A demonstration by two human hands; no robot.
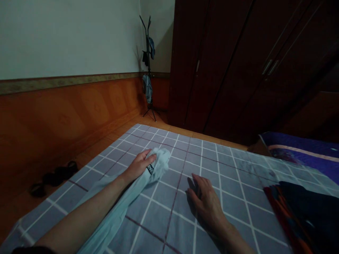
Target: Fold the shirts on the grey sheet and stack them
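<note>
Pale blue cloth [159, 163] bunched, gripped in left hand [139, 165].
From here its long axis runs near-left to far-right on the grey checked sheet [227, 190]; right hand [205, 204] lies open, flat, well right of it.

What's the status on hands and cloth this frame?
Left hand gripping pale blue cloth, bunched on grey checked bedsheet. Right hand open, flat on the bedsheet. Dark patterned blanket off to the right, apart from both hands.

The pale cloth [112, 211] runs off-frame below.
</note>
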